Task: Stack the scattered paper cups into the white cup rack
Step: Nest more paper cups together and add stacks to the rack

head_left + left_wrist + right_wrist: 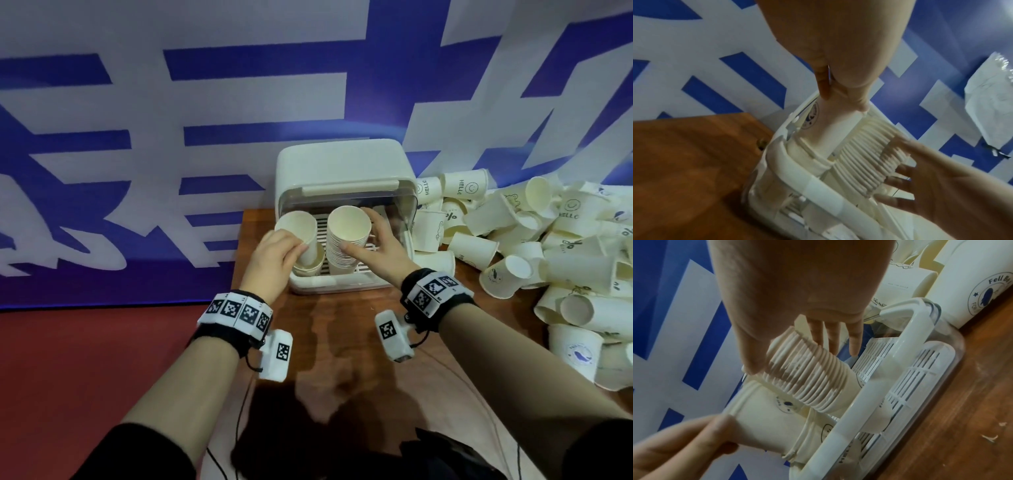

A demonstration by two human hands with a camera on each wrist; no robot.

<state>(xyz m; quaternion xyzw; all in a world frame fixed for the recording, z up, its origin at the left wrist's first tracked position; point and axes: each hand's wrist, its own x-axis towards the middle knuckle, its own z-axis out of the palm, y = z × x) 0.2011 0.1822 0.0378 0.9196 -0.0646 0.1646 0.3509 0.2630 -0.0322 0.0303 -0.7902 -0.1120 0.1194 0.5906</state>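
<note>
The white cup rack (342, 178) stands on the table with its lid raised. My left hand (301, 245) grips a paper cup (298, 229), tilted, with its base inside a short stack (310, 265) at the rack's left side. In the left wrist view the fingers (824, 84) pinch that cup (818, 123) near its rim. My right hand (358, 231) rests on a tall stack of cups (347, 240) in the rack's middle, thumb in front, straight fingers (830, 337) behind. The right wrist view shows the tall stack (809, 378) beside the held cup (764, 412).
A large pile of loose paper cups (531, 240) covers the right side of the wooden table (342, 342), reaching the rack's right wall. A blue and white banner (171, 102) hangs close behind. The table's left edge runs just left of the rack.
</note>
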